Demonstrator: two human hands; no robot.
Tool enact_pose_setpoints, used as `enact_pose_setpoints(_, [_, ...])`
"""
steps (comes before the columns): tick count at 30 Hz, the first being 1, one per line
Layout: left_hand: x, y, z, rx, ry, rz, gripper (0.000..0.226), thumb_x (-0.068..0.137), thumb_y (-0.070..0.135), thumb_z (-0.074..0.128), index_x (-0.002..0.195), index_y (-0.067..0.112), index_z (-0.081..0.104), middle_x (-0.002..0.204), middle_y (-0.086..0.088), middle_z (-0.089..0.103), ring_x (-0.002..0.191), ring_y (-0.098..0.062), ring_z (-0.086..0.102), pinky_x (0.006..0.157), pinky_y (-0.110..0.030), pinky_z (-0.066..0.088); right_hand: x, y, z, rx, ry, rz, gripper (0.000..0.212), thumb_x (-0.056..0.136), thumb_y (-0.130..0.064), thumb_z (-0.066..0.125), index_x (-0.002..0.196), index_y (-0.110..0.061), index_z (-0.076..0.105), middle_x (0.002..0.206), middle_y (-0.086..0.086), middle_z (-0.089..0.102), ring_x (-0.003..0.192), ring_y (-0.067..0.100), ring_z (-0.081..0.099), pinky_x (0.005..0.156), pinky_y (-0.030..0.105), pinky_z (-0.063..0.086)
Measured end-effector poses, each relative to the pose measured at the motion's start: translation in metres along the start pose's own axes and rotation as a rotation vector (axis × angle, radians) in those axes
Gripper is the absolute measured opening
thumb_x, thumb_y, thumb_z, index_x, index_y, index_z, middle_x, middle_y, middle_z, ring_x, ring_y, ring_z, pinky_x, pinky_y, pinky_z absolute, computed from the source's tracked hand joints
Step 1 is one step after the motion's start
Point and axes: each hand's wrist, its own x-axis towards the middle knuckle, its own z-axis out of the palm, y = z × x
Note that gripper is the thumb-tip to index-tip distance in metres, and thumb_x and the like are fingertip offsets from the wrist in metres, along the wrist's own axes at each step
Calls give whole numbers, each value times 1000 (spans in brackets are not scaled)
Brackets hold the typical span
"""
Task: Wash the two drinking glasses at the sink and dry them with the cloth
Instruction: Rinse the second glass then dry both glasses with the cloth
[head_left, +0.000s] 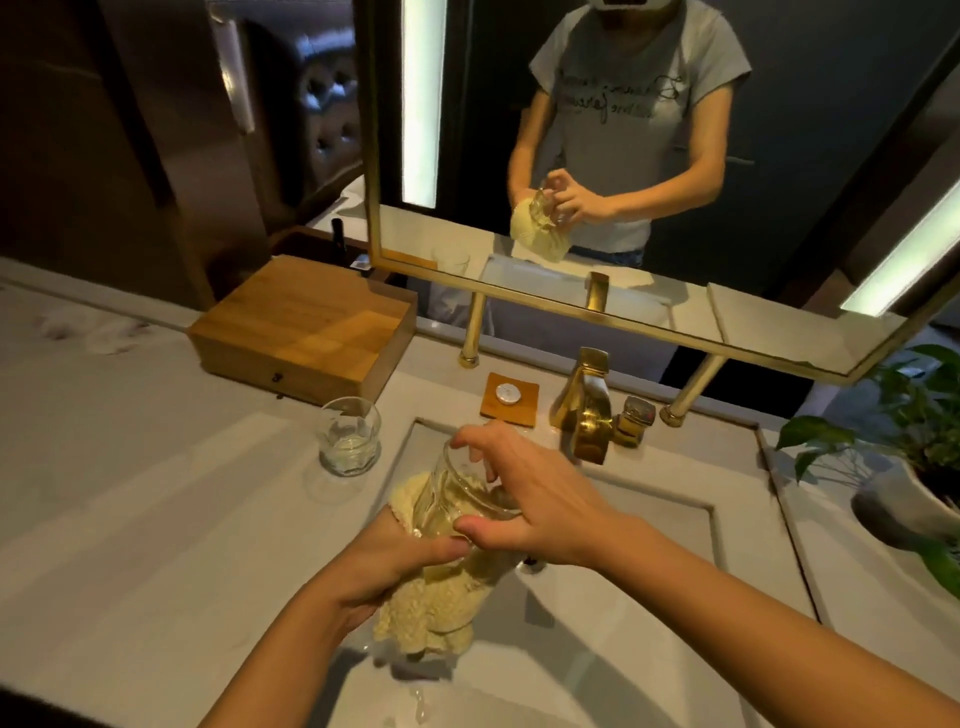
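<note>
- Pale stone bench surrounds a sunken sink, with a gold tap behind it.
- Over the basin, the left hand grips the yellow cloth, bunched round the tilted glass, presumably so drips fall into the sink.
- Right hand pinches the rim, fingers curled, likely to turn it against the cloth.
- Second glass stands upright on the bench, left of the sink. I cannot tell whether it holds water.

Single head cam, wide-angle, looks fwd/down, close over sink.
</note>
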Motion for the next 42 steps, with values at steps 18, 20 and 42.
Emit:
enact_pose_setpoints(18, [-109,-60,-105,-277,759,-121,25,87,7,62,112,10,60,107,-19,67,100,-35,64,90,-47,50,106,-36,151,205,-125,50,67,77,-48,72,136,-35,42,127,5,47,114,23,48,89,33,44])
enact_pose_setpoints(20, [-113,-59,-109,-287,783,-112,26,87,6,62,112,10,59,107,-18,67,99,-34,64,87,-44,51,107,-37,160,182,-137,59,70,76,-47,72,137,-33,41,129,6,46,115,23,46,91,33,44])
enact_pose_setpoints(42, [-105,7,-1,171,137,-67,31,84,-2,60,109,16,59,90,2,77,83,-16,73,65,-23,57,16,-41,16,893,-588,314,23,99,-31,50,93,-18,68,81,-8,71,75,6,66,70,19,51])
